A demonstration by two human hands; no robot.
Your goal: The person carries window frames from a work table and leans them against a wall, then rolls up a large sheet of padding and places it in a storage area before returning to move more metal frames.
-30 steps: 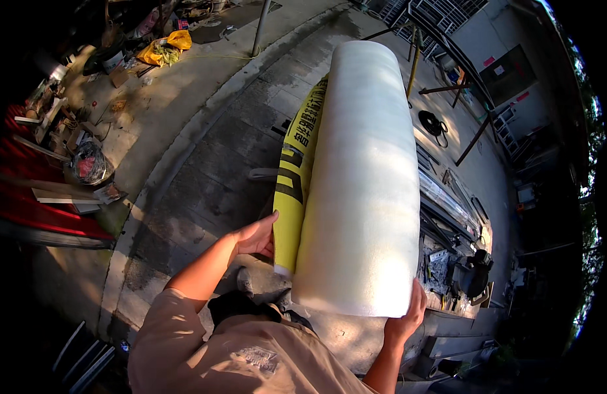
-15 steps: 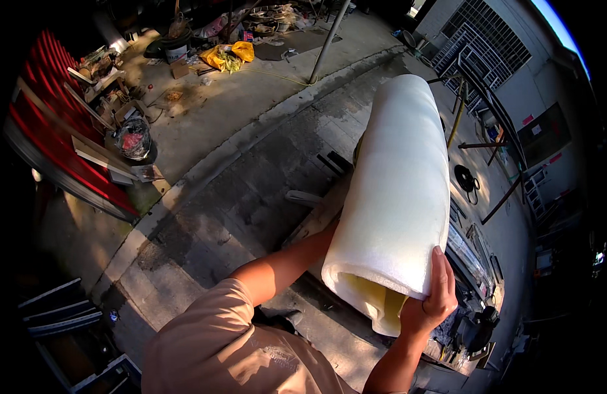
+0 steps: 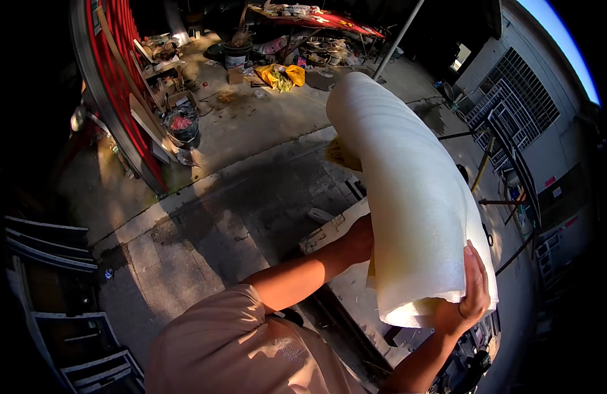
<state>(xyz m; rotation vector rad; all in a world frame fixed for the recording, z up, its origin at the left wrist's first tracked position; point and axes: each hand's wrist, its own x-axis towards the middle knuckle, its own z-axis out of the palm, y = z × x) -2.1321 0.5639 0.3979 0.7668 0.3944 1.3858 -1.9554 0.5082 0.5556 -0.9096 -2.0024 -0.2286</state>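
Observation:
A big white roll of foam sheet [image 3: 408,190] stands tilted in front of me, its far end pointing away and up. A yellow roll is tucked inside it and shows at the far end [image 3: 341,155]. My right hand [image 3: 471,295] grips the near lower edge of the white roll from the right. My left hand [image 3: 361,240] presses against the roll's left side, its fingers hidden behind the foam.
Below the roll sits a pale workbench [image 3: 336,230] on a paved yard. A red metal gate [image 3: 113,72] stands at the left with boards and a bucket [image 3: 182,123] beside it. Yellow bags [image 3: 280,75] and clutter lie at the back. Metal window grilles [image 3: 507,105] lean at the right.
My view has swung left and the roll now sits further right. The yellow roll, plainly seen along the left side a second ago, is mostly covered. Both hands stay on the roll.

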